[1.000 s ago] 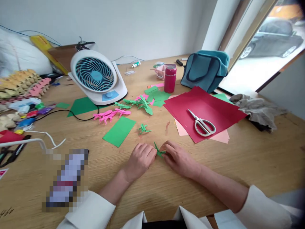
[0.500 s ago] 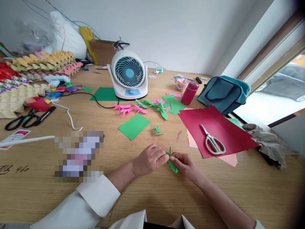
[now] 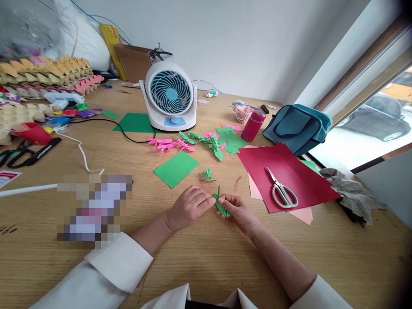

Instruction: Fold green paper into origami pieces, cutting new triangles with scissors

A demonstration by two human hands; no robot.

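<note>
Green piece (image 3: 222, 210): spike (image 3: 219, 190) now upright, earlier leaning.
Left hand (image 3: 189, 207), right hand (image 3: 238, 211): pinching it.
Folding: seems unfinished; pink figures (image 3: 165, 145) look complete.

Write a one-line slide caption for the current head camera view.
Right hand pinching folded green paper, left hand at its edge, with scissors lying on red sheets.

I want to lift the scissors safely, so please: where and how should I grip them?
Probably best by the white handle loops, coming from the near right: the scissors lie flat on the red paper, loops toward you, pointed blades aimed away.
</note>
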